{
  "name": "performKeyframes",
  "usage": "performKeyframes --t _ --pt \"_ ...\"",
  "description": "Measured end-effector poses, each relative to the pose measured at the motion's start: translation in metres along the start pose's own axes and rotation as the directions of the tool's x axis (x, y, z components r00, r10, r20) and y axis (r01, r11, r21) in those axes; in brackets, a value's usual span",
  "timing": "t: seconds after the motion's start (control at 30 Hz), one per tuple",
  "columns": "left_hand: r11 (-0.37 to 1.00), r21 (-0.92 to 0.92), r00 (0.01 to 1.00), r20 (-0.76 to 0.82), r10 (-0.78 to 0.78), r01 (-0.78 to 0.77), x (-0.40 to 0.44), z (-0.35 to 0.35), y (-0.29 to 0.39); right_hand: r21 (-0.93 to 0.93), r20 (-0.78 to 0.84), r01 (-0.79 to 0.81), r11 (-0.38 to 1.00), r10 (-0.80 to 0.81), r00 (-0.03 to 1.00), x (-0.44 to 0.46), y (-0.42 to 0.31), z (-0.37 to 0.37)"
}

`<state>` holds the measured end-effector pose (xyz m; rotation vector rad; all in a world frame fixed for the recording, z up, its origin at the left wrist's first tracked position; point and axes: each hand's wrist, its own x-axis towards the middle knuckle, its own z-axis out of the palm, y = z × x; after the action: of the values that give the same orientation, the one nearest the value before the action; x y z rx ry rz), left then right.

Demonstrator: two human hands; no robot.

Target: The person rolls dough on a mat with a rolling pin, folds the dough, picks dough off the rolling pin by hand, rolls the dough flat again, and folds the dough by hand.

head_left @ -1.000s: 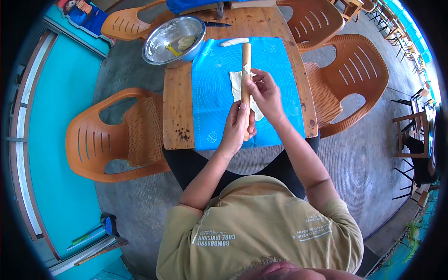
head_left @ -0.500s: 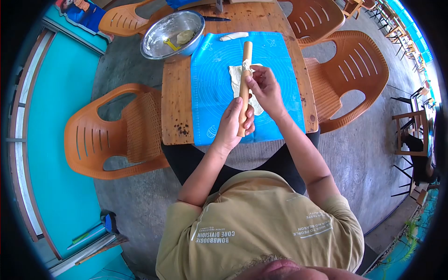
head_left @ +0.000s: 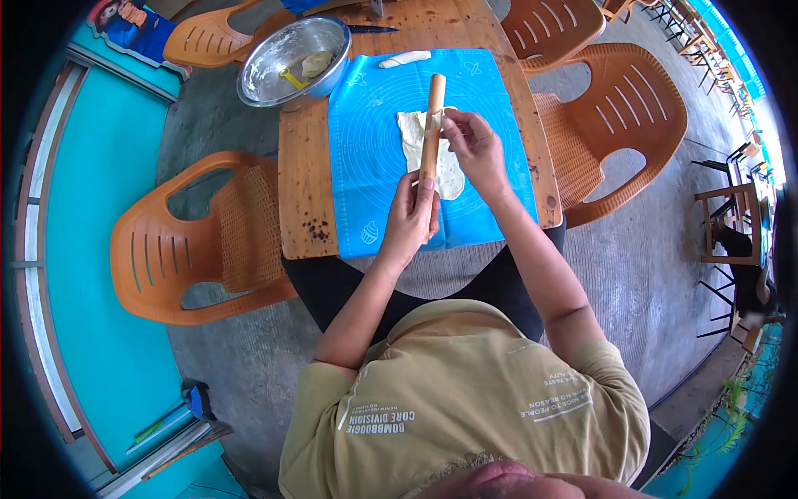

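The left hand (head_left: 416, 209) is wrapped round the near end of a wooden rolling pin (head_left: 430, 150), its thumb lying along the top of the wood. The right hand (head_left: 475, 148) is at the pin's right side further up, thumb and fingertips drawn close together against it; I cannot tell whether they pinch anything between them. The pin slants away from the body over a flattened sheet of dough (head_left: 450, 176), which shows on both sides of it; whether wood and dough touch there is unclear. The sheet lies on a blue mat (head_left: 362, 158) printed with rings. Near the mat's far edge lies a small dough roll (head_left: 406, 59), well apart from the hands. Beyond the mat's far left corner stands a metal bowl (head_left: 278, 56) holding a pale lump of dough (head_left: 316, 64) and a yellow tool (head_left: 293, 79). Just past it lies a dark knife-like object (head_left: 372, 29). All rest on a wooden table (head_left: 306, 179), with orange chairs (head_left: 162, 254) around it
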<state>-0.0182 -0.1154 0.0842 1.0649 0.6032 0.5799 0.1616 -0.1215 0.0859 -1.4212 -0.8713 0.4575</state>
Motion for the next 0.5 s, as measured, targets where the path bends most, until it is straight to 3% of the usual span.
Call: performKeyframes --t 0.07,0.13,0.17,0.23,0.3,0.37,0.5 --pt "0.996 0.085 1.000 -0.003 0.027 -0.027 -0.001 -0.001 -0.002 -0.150 -0.025 0.177 0.973 -0.183 0.983 -0.005 -0.004 0.005" --pt "0.953 0.294 0.995 -0.050 0.088 -0.069 -0.001 0.001 -0.004 -0.158 0.013 0.137 0.978 -0.137 0.991 -0.006 -0.002 0.005" --pt "0.953 0.294 0.995 -0.049 0.087 -0.069 0.000 -0.001 -0.009 -0.156 -0.009 0.089 0.984 -0.092 0.996 -0.007 -0.002 0.007" --pt "0.803 0.574 0.968 -0.065 0.242 -0.162 0.003 -0.004 -0.018 -0.152 -0.030 0.042 0.987 -0.047 0.998 -0.007 -0.003 0.009" --pt "0.794 0.588 0.967 -0.075 0.242 -0.153 0.002 -0.004 -0.022 -0.094 -0.043 -0.059 0.994 0.055 0.998 -0.005 -0.001 0.010" --pt "0.785 0.602 0.966 -0.086 0.243 -0.144 0.001 -0.002 -0.019 -0.055 -0.045 -0.062 0.997 0.060 0.997 -0.004 0.001 0.010" --pt "0.669 0.714 0.932 -0.063 0.358 -0.208 -0.003 0.004 -0.010 0.042 -0.058 -0.144 0.989 0.146 0.988 -0.001 -0.012 0.016"
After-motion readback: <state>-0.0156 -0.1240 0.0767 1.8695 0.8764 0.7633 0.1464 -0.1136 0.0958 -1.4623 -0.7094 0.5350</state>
